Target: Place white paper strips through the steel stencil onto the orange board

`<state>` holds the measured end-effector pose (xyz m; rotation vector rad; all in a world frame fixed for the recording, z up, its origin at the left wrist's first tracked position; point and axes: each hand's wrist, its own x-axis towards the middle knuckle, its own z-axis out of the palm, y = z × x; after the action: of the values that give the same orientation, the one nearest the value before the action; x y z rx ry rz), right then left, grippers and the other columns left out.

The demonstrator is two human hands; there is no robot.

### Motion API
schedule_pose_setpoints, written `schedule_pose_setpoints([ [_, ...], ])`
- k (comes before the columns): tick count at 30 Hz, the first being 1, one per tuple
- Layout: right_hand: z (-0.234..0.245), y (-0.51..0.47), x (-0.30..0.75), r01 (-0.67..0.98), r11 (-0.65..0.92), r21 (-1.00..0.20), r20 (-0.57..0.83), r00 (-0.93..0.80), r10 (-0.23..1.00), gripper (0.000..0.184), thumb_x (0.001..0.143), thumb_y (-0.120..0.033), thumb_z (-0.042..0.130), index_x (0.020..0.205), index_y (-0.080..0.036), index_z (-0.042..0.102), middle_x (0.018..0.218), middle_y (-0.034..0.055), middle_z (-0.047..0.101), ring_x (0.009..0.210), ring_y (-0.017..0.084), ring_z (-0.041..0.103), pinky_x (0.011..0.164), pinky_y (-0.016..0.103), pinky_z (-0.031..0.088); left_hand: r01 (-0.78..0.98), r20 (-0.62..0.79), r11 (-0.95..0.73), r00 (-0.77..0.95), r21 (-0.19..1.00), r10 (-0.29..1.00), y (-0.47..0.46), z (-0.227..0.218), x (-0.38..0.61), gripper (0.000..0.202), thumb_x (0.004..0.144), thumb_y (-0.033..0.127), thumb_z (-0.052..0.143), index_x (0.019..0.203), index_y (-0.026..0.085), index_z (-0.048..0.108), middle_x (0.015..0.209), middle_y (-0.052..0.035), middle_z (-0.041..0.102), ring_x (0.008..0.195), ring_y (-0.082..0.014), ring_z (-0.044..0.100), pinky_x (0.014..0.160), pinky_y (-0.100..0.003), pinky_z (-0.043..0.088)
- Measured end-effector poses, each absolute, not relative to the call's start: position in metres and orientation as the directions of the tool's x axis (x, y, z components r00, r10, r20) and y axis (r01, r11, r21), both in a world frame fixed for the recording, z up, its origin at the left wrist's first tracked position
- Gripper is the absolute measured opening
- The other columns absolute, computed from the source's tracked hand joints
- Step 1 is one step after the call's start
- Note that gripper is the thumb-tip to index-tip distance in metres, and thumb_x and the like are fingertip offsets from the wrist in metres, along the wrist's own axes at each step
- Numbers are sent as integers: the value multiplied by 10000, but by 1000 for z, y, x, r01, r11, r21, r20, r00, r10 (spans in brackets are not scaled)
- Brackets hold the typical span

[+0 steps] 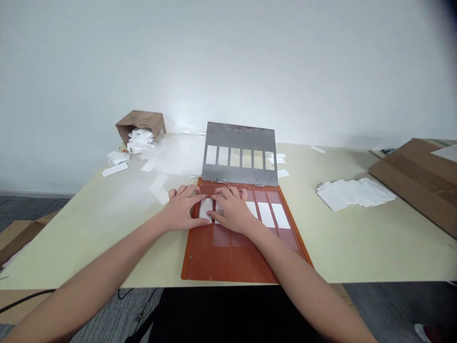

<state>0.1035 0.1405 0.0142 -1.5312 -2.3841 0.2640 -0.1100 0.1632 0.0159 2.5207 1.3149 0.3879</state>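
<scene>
Over the reddish-brown board, my left hand and my right hand meet at the leftmost white card. The thumb and index finger of my left hand grip its left side, near the upper and lower edges. From the right, my right hand's thumb and index finger hold the same card, while its other fingers are curled. My right hand partly covers the neighbouring card. Further white cards lie in a row on the board. Hinged to its back edge, a grey metal plate with rectangular cut-outs stands raised.
A pile of white cards lies at right, beside a large cardboard box. At back left, a small cardboard box lies with white pieces spilling out. Loose white strips and clear film are scattered on the pale table.
</scene>
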Motion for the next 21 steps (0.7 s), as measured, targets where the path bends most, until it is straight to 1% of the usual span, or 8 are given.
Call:
schedule_pose_setpoints([
  [3,17,142,101,820,389,-420,139,-365,921,400,858,-494,657,1168,-247,603,1328,90,591,1244,316,451,1032,554,254,743,109,-540,546,395,831,163,18,-109,718,669,709,716,1205,237,634,1296,-126,561,1145,-365,468,884,-455,332],
  [6,19,142,98,751,348,-562,137,-330,934,407,812,-478,705,1120,-256,558,1192,61,658,1205,294,501,1048,550,235,716,119,-526,537,459,835,162,24,-106,651,652,641,755,1142,244,594,1240,-99,604,1116,-343,495,893,-446,342],
  [8,19,141,95,692,307,-653,115,-310,944,340,821,-422,702,1075,-261,542,1015,20,698,1123,266,567,1048,546,234,687,120,-511,533,517,837,161,29,-104,542,684,568,746,1083,242,576,1141,-66,648,1060,-310,541,907,-444,358],
  [10,21,141,94,618,266,-740,87,-304,949,289,833,-371,691,1053,-266,537,867,-21,688,1014,233,620,1022,517,279,645,111,-491,536,586,837,161,36,-103,436,731,525,715,1030,240,574,1022,-28,675,964,-259,589,900,-424,394],
  [12,26,141,96,527,231,-818,78,-296,952,288,825,-359,697,1051,-271,541,815,-37,669,931,206,639,958,457,354,592,97,-465,546,659,832,162,45,-104,377,772,520,690,1003,242,584,878,6,673,851,-212,614,833,-374,447],
  [14,34,140,102,423,198,-884,82,-277,957,314,805,-368,712,1054,-271,547,809,-38,662,880,185,638,874,392,412,535,92,-439,555,721,827,164,54,-103,358,796,526,679,991,238,593,754,25,649,804,-196,629,777,-338,478],
  [17,50,137,117,305,170,-937,85,-275,958,328,788,-386,717,1040,-262,547,802,-34,662,813,163,623,774,335,458,457,115,-409,545,790,830,167,67,-95,352,813,512,669,998,222,598,672,29,626,774,-192,643,778,-342,499],
  [21,64,137,140,334,247,-910,156,-275,949,285,826,-390,663,1033,-254,523,801,-28,652,776,149,613,733,317,488,339,161,-342,462,877,872,168,72,-67,334,790,456,702,988,208,597,651,31,631,643,-165,615,669,-323,486],
])
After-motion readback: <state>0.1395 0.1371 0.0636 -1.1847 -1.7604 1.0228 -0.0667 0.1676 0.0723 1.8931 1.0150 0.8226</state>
